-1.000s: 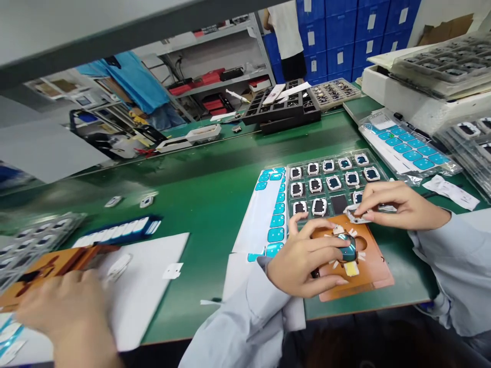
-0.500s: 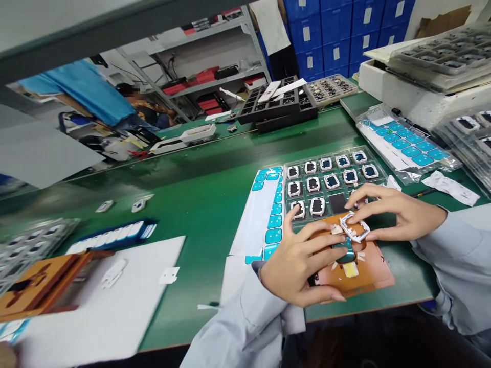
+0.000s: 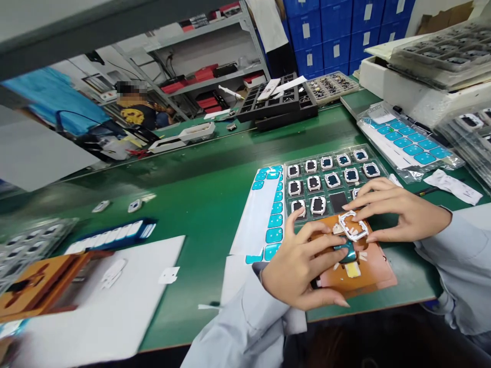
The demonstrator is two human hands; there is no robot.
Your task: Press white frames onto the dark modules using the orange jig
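My right hand [image 3: 399,209] pinches a white watch-case frame [image 3: 355,226] at its edges, tilted over an orange fixture board [image 3: 374,263]. My left hand [image 3: 303,263] is spread across the board's left side, its fingertips resting on a glossy teal piece [image 3: 348,254] set in the fixture. Just below that piece sits a yellow patch [image 3: 353,270]. Directly behind the board lies a clear tray [image 3: 322,175] with rows of white watch frames; one pocket near my right hand shows only dark lining. A sheet of teal adhesive pieces [image 3: 273,235] lies left of the tray.
On the left are a white board [image 3: 95,322], a wooden fixture [image 3: 42,281] and two loose frames [image 3: 135,205]. Farther back stand black trays [image 3: 276,105]. At the right lie a bagged teal sheet [image 3: 408,138] and stacked trays [image 3: 470,138]. Co-workers [image 3: 134,110] are beyond the bench.
Both hands stay nearly in place; the white frame shifts only slightly in my right fingers. In the background, a person in blue has moved left, uncovering more of a person in black.
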